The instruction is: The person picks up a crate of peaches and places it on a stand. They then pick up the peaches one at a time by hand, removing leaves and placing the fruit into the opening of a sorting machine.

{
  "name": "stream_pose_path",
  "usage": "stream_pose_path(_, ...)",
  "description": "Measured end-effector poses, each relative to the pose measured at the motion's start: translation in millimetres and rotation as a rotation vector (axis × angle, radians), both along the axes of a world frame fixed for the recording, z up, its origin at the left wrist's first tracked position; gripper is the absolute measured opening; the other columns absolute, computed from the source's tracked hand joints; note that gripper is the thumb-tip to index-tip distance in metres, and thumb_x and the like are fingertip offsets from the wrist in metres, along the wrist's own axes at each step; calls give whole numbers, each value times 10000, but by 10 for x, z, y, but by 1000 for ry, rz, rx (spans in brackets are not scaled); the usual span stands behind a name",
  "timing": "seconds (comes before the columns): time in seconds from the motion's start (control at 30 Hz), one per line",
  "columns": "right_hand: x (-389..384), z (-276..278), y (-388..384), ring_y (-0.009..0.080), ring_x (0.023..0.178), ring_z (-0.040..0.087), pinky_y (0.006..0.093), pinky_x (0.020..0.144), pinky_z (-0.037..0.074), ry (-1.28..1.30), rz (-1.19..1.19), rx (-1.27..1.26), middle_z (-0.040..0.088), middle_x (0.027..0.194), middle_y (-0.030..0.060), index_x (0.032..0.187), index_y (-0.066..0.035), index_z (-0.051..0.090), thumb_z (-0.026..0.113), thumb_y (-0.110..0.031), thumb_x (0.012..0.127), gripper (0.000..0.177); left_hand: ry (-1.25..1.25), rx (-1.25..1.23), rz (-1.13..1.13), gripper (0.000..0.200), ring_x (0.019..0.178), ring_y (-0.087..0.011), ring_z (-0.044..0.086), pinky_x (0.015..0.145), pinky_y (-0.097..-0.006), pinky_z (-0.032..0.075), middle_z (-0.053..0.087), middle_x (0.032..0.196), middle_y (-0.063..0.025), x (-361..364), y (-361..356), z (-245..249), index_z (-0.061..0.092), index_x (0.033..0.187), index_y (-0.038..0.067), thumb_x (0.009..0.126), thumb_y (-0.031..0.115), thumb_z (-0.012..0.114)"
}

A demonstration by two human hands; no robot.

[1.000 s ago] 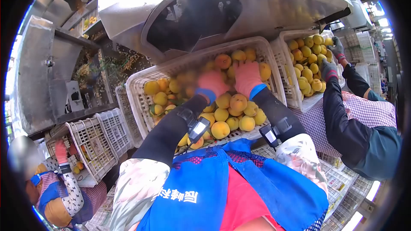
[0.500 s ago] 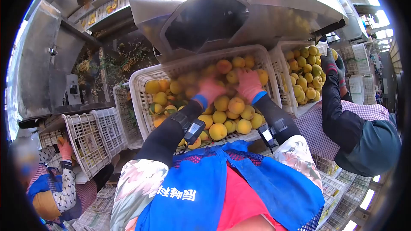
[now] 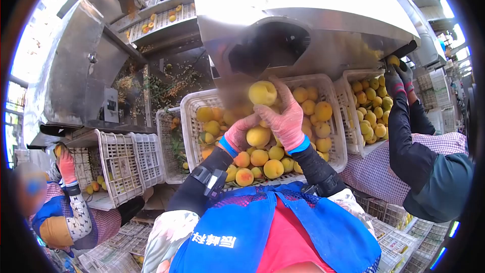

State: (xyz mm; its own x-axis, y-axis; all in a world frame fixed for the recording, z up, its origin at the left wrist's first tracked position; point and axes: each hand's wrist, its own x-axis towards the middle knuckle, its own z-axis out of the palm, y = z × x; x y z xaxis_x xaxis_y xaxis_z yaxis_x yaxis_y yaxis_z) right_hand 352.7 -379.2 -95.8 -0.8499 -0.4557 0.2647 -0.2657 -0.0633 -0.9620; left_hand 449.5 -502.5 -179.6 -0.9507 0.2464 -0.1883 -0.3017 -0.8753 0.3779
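Note:
Pink-gloved, my right hand [image 3: 287, 121] is raised over a white plastic crate [image 3: 342, 159], closed on a yellow peach [image 3: 262, 93] gripped between thumb and fingers. My left hand [image 3: 240, 132], in a matching glove, curls around the side of another yellow peach [image 3: 258, 136] just below. The two hands nearly meet above the crate's middle. Many yellow and red-blushed peaches [image 3: 273, 169] fill the crate beneath them.
A metal machine with a dark opening [image 3: 270, 48] stands beyond the crate. On the right, a co-worker's gloved hands [image 3: 399, 78] hold a peach above another peach crate [image 3: 371, 108]. Another person's gloved hand [image 3: 65, 164] is at left, near tilted crates [image 3: 121, 167].
Both hands have risen from among the peaches, each now holding one. The view has shifted, and the co-worker's hands on the right have moved toward the machine.

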Motion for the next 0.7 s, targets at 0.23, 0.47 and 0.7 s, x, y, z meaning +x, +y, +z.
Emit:
stream_pose_path(0.23,-254,158,-516,372,931,646,468,875,485,686,-401,333,705,1019,162,1258,-35,632,869,-367,681,707,125,-86,238,656,967,-379,698,799,-445,597,640,1230,-240,247,-405,127,485,1378,-42,959,444,622)
stream_pose_path(0.47,-704,11,-930,365,849,635,476,819,477,825,-499,711,683,898,142,1133,-50,658,791,-434,754,556,98,-46,225,737,971,-368,698,839,-460,596,633,1242,-248,185,-607,56,451,1414,-35,954,515,620)
stream_pose_path(0.7,-272,343,-486,361,1116,614,474,961,475,185,-25,312,649,1259,161,1328,-54,581,815,-467,739,756,151,139,251,771,1119,-346,649,950,-470,561,608,1290,-212,-43,-512,-15,458,1418,-2,932,572,624)
